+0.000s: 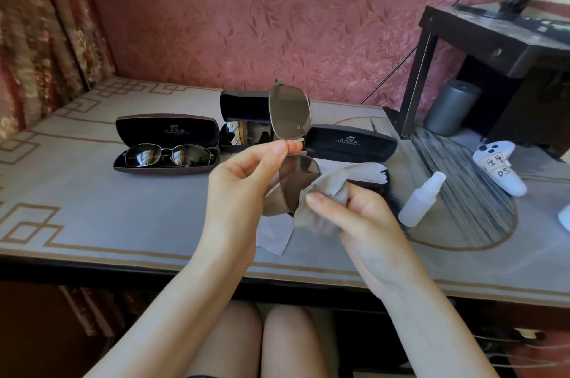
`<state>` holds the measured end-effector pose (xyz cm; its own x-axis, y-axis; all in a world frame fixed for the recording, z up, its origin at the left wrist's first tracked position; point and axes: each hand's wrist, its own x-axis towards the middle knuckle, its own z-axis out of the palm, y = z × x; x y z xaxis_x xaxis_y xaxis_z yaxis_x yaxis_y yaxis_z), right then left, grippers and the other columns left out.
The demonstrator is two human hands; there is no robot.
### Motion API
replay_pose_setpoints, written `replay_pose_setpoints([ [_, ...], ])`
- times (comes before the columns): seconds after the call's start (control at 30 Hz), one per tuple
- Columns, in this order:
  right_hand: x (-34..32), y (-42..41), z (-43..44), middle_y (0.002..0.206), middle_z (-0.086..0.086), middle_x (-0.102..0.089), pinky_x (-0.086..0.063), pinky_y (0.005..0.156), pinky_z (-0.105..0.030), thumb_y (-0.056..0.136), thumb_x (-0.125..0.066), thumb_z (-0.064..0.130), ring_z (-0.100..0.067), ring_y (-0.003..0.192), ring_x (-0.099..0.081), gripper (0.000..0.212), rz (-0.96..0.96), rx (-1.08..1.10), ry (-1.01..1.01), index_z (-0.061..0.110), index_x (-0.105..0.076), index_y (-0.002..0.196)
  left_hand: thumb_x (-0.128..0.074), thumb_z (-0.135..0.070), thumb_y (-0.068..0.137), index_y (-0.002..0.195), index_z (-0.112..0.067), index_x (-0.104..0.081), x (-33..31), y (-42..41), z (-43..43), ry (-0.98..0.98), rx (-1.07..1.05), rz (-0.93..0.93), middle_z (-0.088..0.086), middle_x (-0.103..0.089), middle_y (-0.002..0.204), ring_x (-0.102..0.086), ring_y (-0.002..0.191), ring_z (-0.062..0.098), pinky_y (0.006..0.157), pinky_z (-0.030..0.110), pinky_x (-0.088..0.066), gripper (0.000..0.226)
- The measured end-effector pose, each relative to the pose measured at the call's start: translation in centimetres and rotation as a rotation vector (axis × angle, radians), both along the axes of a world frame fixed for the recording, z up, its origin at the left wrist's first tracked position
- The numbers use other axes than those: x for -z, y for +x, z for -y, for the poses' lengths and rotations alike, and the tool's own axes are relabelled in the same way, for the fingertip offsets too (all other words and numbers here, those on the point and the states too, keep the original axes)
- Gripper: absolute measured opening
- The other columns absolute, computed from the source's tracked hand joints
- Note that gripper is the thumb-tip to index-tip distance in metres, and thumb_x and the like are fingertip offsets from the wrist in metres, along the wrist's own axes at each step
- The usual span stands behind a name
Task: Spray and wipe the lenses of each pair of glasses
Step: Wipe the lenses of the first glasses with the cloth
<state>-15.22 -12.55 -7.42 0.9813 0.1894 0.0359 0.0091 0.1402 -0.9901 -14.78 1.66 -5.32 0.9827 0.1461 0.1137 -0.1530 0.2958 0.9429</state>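
Step in hand: wiping. Left hand (243, 174) fingers (279, 147) pinch the bridge of the sunglasses (290, 113), held above the counter (92, 192); long axis runs near vertical, one lens above the fingers, the other below. Right hand (354, 217) fingers grip the cloth (320, 189) against the lower lens. Next likely needs shifting the cloth to the upper lens. Spray bottle (421, 198) lies just right of the right hand.

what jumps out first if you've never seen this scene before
Front and centre, the left hand pinches the bridge of brown-tinted sunglasses held upright above the table, while the right hand rubs a grey cloth on the lower lens. Behind to the left, an open case holds another dark pair. A white spray bottle lies to the right.
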Motion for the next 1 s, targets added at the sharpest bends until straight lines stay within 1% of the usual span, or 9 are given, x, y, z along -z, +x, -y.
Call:
replay_pose_setpoints([
  [0.07,-0.3,-0.1,0.2,0.093,-0.006,-0.075,-0.052,0.088,-0.029,0.077,-0.074,0.012,-0.017,0.091,-0.068,0.018,-0.011,-0.056,0.004,0.008,-0.073,0.095,-0.057,-0.016,0.092,0.087,-0.015,-0.074,0.0,-0.1,0.1,0.000,0.005,0.016,-0.005,-0.076,0.082,-0.073,0.081,0.009,0.068,0.017,-0.055,0.018],
  [0.13,-0.5,-0.1,0.1,0.096,-0.007,-0.076,-0.054,0.089,-0.028,0.073,-0.073,0.011,-0.018,0.093,-0.070,0.028,-0.038,-0.057,-0.007,0.005,-0.071,0.100,-0.058,-0.017,0.092,0.087,-0.016,-0.074,0.1,-0.1,0.2,-0.003,0.008,0.016,-0.004,-0.076,0.085,-0.073,0.083,0.010,0.069,0.017,-0.055,0.017],
  [0.23,-0.7,0.1,-0.3,0.100,-0.012,-0.076,-0.055,0.088,-0.028,0.073,-0.072,0.010,-0.021,0.095,-0.071,0.032,-0.052,-0.024,-0.011,0.002,-0.071,0.104,-0.059,-0.021,0.089,0.089,-0.017,-0.075,0.3,-0.3,0.4,0.022,0.013,0.001,-0.003,-0.076,0.087,-0.070,0.072,0.006,0.056,0.013,-0.049,0.017],
  [0.37,-1.2,0.4,-1.0,0.098,-0.009,-0.076,-0.054,0.089,-0.027,0.065,-0.073,0.022,-0.018,0.095,-0.071,0.038,-0.060,0.034,0.067,0.004,-0.073,0.098,-0.061,-0.018,0.087,0.090,-0.013,-0.076,0.4,-0.7,0.7,0.023,0.059,-0.015,0.000,-0.076,0.083,-0.068,0.069,0.007,0.052,0.016,-0.050,0.016],
  [0.53,-1.5,0.7,-1.8,0.102,-0.018,-0.074,-0.053,0.097,-0.038,0.065,-0.073,0.029,-0.029,0.102,-0.070,0.044,-0.062,0.084,0.124,0.002,-0.074,0.099,-0.061,-0.017,0.083,0.089,-0.006,-0.073,-0.1,-0.9,0.4,-0.071,0.065,-0.029,0.003,-0.072,0.069,-0.067,0.057,0.011,0.046,0.019,-0.050,0.017],
  [0.77,-1.3,-0.2,-1.7,0.098,-0.009,-0.077,-0.055,0.081,-0.022,0.073,-0.073,0.015,-0.017,0.092,-0.073,0.032,-0.023,0.016,0.043,0.003,-0.073,0.103,-0.061,-0.019,0.088,0.082,-0.020,-0.077,0.1,-0.9,0.2,0.004,0.004,-0.041,-0.002,-0.075,0.082,-0.066,0.068,0.009,0.047,0.018,-0.048,0.017],
  [0.83,-1.2,-0.4,-1.4,0.096,-0.009,-0.077,-0.055,0.078,-0.020,0.077,-0.072,0.008,-0.016,0.090,-0.073,0.025,-0.024,-0.005,-0.002,0.003,-0.073,0.102,-0.060,-0.019,0.090,0.082,-0.022,-0.076,0.1,-0.8,0.0,0.018,0.000,-0.031,-0.006,-0.077,0.089,-0.070,0.079,0.008,0.056,0.019,-0.050,0.018],
  [0.93,-1.0,-0.7,-0.9,0.097,-0.009,-0.077,-0.056,0.083,-0.024,0.078,-0.072,0.008,-0.020,0.093,-0.073,0.022,-0.021,-0.020,-0.067,0.004,-0.074,0.100,-0.059,-0.015,0.089,0.085,-0.017,-0.074,0.1,-0.4,-0.4,-0.024,0.002,-0.012,-0.004,-0.077,0.094,-0.071,0.094,0.013,0.083,0.028,-0.054,0.016],
  [1.0,-1.0,-0.8,-0.7,0.096,-0.009,-0.077,-0.056,0.083,-0.024,0.079,-0.072,0.006,-0.019,0.091,-0.073,0.019,-0.021,-0.032,-0.079,0.004,-0.074,0.098,-0.060,-0.015,0.087,0.084,-0.014,-0.073,0.1,-0.3,-0.5,-0.060,0.009,0.003,-0.003,-0.077,0.093,-0.071,0.097,0.014,0.089,0.027,-0.054,0.014],
])
